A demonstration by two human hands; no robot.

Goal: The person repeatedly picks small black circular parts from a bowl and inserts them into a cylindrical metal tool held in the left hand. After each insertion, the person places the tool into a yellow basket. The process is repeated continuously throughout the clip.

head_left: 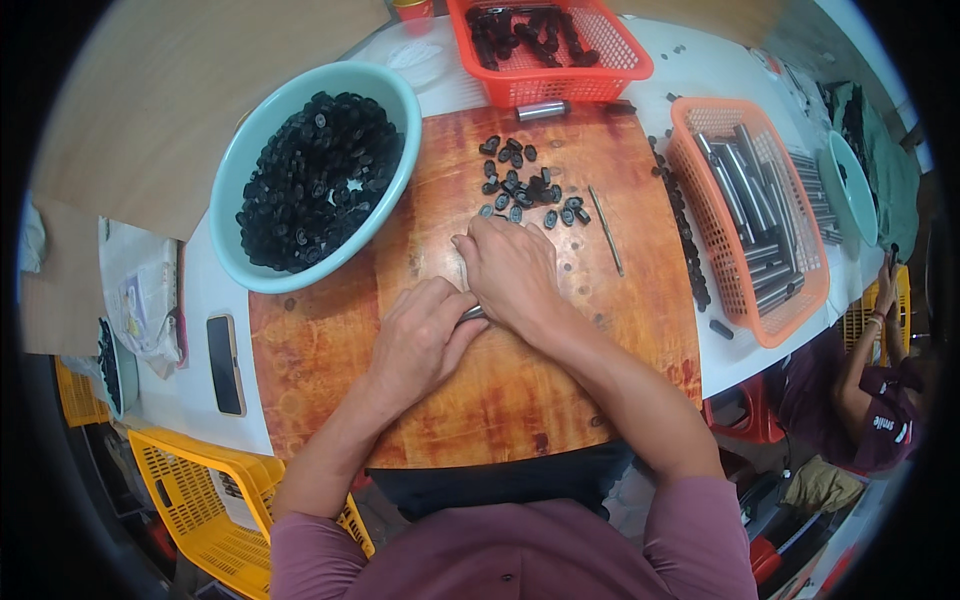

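Both my hands meet over the middle of a stained wooden board (600, 370). My left hand (422, 328) is closed around a short metal tube (471, 314), whose shiny end shows between the hands. Against it presses my right hand (510, 265), also closed, its knuckles up and covering most of the tube. What else lies under its fingers is hidden. Just beyond the right hand, small black oval parts (515, 187) lie scattered on the board. A thin metal rod (606, 230) lies to their right.
A pale green basin (222, 225) of black parts stands left. Behind is a red basket (640, 68) with black-ended pieces; a metal tube (542, 111) lies before it. An orange basket (685, 165) of tubes stands right. A phone (226, 365) lies left. Another person (870, 400) sits far right.
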